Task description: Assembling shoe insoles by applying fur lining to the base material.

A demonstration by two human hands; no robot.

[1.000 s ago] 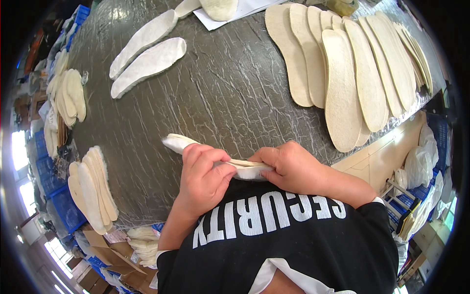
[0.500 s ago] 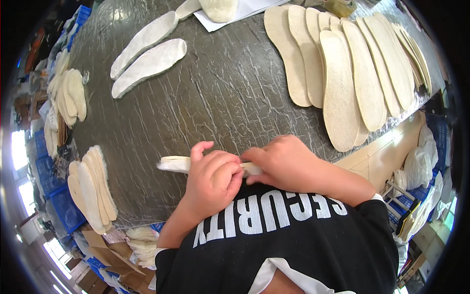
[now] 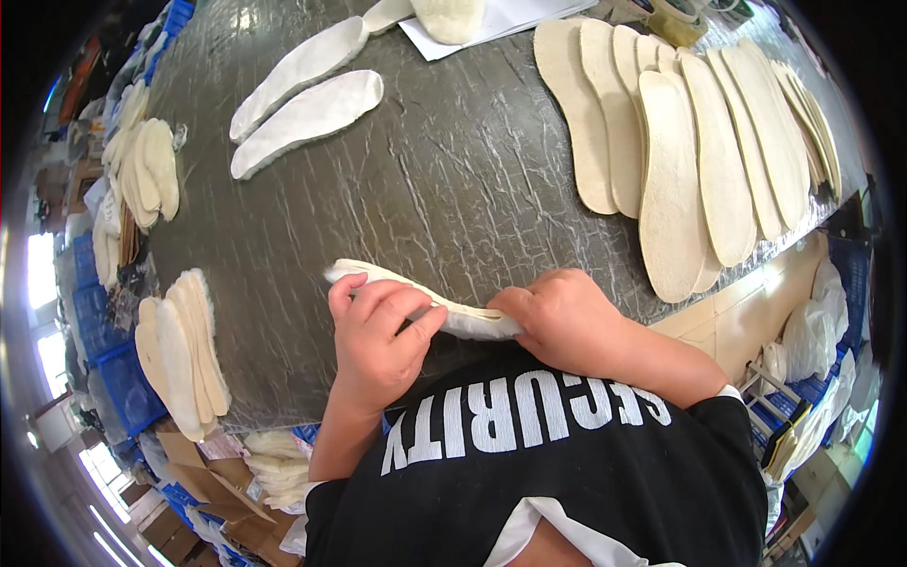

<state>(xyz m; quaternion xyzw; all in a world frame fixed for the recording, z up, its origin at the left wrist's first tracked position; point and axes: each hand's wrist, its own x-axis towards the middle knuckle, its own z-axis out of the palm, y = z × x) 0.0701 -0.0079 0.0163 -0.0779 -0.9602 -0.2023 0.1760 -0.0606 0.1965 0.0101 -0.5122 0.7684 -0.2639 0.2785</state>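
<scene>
Close to my body, both hands hold a fleecy insole (image 3: 463, 319) turned on its edge, with cream layers along its upper side and white fluff below. My left hand (image 3: 380, 331) curls its fingers over the left half. At the right end, my right hand (image 3: 559, 307) pinches the tip between thumb and fingers. Two white fluffy insoles (image 3: 307, 123) lie side by side farther off on the dark table (image 3: 406, 198). To the right, a fanned row of cream insoles (image 3: 673, 189) overlaps along the table.
White paper sheets (image 3: 501, 26) lie at the far edge, a fluffy insole on them. Tape rolls (image 3: 678, 21) sit behind the cream row. Small insole stacks (image 3: 184, 354) rest at the left edge. A cardboard box (image 3: 231, 496) and blue crates (image 3: 128, 387) stand below the table.
My left hand has shifted left along the insole and my right hand slightly right, so more of the insole shows between them. The insole's left end has risen, and the view has shifted slightly.
</scene>
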